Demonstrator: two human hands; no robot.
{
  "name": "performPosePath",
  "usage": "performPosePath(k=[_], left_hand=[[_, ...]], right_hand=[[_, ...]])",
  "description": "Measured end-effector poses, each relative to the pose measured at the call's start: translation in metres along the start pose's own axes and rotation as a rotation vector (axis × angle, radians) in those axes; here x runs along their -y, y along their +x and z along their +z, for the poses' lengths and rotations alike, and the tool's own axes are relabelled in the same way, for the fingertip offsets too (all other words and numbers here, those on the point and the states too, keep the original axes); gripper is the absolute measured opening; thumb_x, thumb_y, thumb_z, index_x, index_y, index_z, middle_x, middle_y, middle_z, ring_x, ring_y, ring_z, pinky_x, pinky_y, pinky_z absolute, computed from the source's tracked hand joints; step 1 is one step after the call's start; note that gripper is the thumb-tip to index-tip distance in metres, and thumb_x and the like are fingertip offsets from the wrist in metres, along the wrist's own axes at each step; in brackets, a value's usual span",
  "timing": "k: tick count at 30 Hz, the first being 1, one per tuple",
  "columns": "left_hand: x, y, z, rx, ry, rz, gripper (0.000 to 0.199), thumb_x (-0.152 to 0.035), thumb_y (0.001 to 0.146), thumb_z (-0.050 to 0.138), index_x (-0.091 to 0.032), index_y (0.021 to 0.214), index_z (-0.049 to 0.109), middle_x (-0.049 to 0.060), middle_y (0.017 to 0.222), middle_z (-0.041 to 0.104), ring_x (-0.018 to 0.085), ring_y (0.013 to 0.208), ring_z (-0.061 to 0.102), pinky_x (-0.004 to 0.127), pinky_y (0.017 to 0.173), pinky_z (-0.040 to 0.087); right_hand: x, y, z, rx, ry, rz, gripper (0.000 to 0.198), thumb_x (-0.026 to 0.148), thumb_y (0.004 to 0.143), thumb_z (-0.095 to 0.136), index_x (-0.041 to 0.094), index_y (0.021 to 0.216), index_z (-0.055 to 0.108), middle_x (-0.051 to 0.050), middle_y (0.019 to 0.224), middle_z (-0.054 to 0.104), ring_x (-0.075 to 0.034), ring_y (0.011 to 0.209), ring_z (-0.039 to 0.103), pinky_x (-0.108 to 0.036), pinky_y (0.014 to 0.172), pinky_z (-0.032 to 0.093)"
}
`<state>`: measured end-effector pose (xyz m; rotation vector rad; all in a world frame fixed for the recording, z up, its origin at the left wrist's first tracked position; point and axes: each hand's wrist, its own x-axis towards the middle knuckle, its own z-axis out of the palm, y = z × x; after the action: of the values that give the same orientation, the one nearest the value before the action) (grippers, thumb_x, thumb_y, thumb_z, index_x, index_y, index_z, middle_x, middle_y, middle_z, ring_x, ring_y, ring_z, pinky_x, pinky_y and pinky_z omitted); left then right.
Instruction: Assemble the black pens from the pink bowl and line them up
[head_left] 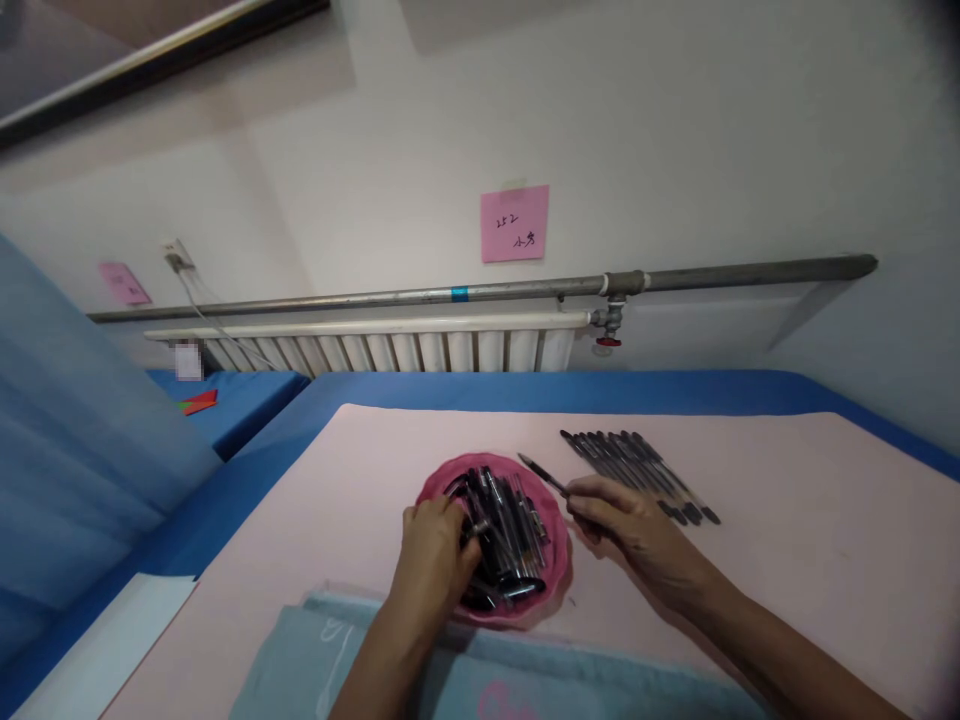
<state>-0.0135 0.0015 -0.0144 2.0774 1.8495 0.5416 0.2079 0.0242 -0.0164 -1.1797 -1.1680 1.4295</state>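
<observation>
My right hand (611, 515) pinches a dark pen (546, 474), its bare pointed tip toward the upper left, over the right rim of a pink scalloped basket (559, 590). Several clear-barrelled black pens (510, 520) and dark caps lie heaped in this basket. Reaching in from the left, my left hand (435, 550) has its fingers and thumb closed around a small dark piece among the pens; its kind cannot be made out. To the right of the basket, a slanted row of pens (630, 465) lies side by side on the pink sheet (810, 560), partly behind my right hand.
A folded light-blue cloth (300, 650) lies in front of the basket, beneath my forearms. White paper (135, 640) rests at the lower left, near a blue curtain (67, 460). Beyond the table's blue edge (525, 390) are a radiator (420, 350) and a pipe (337, 302).
</observation>
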Motion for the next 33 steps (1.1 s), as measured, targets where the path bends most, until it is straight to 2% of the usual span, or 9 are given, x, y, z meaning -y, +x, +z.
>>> performPosePath(k=[4, 7, 13, 22, 26, 33], left_hand=[[0.003, -0.002, -0.008, 0.027, -0.567, -0.039, 0.018, -0.024, 0.08, 0.049, -0.017, 0.091, 0.061, 0.004, 0.085, 0.066, 0.018, 0.077, 0.059, 0.029, 0.07, 0.043], [0.003, -0.004, -0.01, 0.001, -0.7, -0.01, 0.018, -0.026, 0.08, 0.051, -0.017, 0.092, 0.061, 0.004, 0.087, 0.066, 0.017, 0.08, 0.059, 0.029, 0.073, 0.044], [0.005, -0.004, -0.008, 0.002, -0.667, 0.021, 0.018, -0.023, 0.079, 0.052, -0.018, 0.093, 0.062, 0.005, 0.089, 0.066, 0.018, 0.083, 0.06, 0.031, 0.076, 0.045], [0.008, -0.003, -0.009, -0.01, -0.627, 0.041, 0.018, -0.023, 0.08, 0.051, -0.019, 0.093, 0.062, 0.004, 0.09, 0.065, 0.018, 0.084, 0.06, 0.03, 0.076, 0.045], [0.009, -0.004, -0.008, -0.005, -0.529, 0.069, 0.019, -0.022, 0.08, 0.052, -0.019, 0.096, 0.062, 0.004, 0.091, 0.065, 0.018, 0.085, 0.06, 0.03, 0.076, 0.044], [0.002, -0.005, -0.008, 0.008, -0.428, 0.14, 0.012, -0.021, 0.08, 0.051, -0.02, 0.084, 0.062, 0.003, 0.084, 0.065, 0.018, 0.08, 0.059, 0.028, 0.072, 0.043]], right_hand=[[0.008, -0.004, 0.003, 0.016, -0.232, -0.144, 0.021, 0.039, 0.067, 0.067, 0.021, 0.076, 0.068, -0.001, 0.073, 0.062, -0.016, 0.07, 0.056, -0.028, 0.064, 0.045], [0.014, -0.007, 0.003, 0.046, -0.417, -0.307, 0.02, 0.039, 0.071, 0.061, 0.022, 0.075, 0.069, -0.004, 0.078, 0.067, -0.019, 0.077, 0.06, -0.029, 0.069, 0.047], [0.015, -0.006, -0.002, 0.082, -0.614, -0.477, 0.018, 0.034, 0.078, 0.055, 0.021, 0.08, 0.069, -0.004, 0.078, 0.068, -0.018, 0.074, 0.062, -0.029, 0.067, 0.048], [0.017, -0.005, -0.007, 0.101, -0.709, -0.568, 0.017, 0.028, 0.082, 0.053, 0.022, 0.082, 0.068, -0.004, 0.077, 0.067, -0.017, 0.072, 0.062, -0.027, 0.064, 0.048], [0.015, -0.005, -0.009, 0.149, -0.78, -0.64, 0.016, 0.024, 0.085, 0.051, 0.022, 0.086, 0.067, -0.004, 0.078, 0.065, -0.016, 0.072, 0.061, -0.026, 0.062, 0.047], [0.013, -0.013, -0.001, 0.186, -1.014, -0.802, 0.021, 0.018, 0.089, 0.044, 0.018, 0.092, 0.065, -0.008, 0.082, 0.063, -0.019, 0.079, 0.057, -0.033, 0.071, 0.045]])
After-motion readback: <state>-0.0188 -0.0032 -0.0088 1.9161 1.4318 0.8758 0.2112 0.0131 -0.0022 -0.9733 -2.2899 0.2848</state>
